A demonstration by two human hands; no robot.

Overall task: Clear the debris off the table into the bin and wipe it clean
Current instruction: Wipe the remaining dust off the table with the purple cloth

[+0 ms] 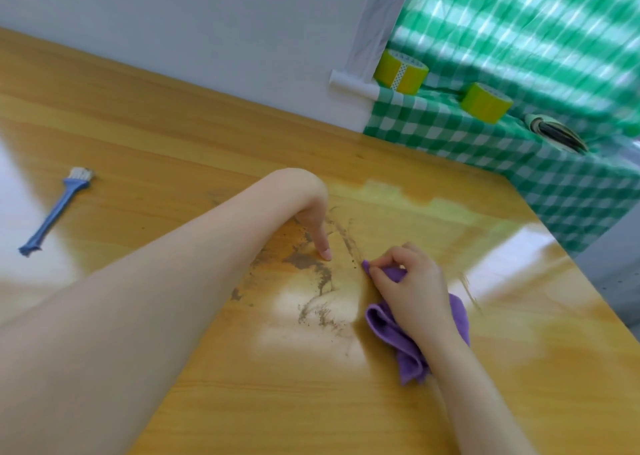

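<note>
Bare left forearm [156,298], broad and smooth near the camera, narrowing to the wrist, bare right forearm [481,388], thinner, left hand [313,212] and right hand [408,288] both uncovered, slim fingers [320,239], one short neat fingernail [325,254] on the left hand, rounded knuckles on the right

A: Where is the table [346,402] passable?
B: Along the near edge, and across the left half on either side of the blue brush [57,212].
A: Obstructions?
B: The left forearm [156,298] crosses the middle diagonally, with the left hand [311,212] fingertip down on the dirt smear [304,262]. The right hand [408,288] and purple cloth [391,336] lie just beside it. The wall [207,38] closes the far side.
</note>
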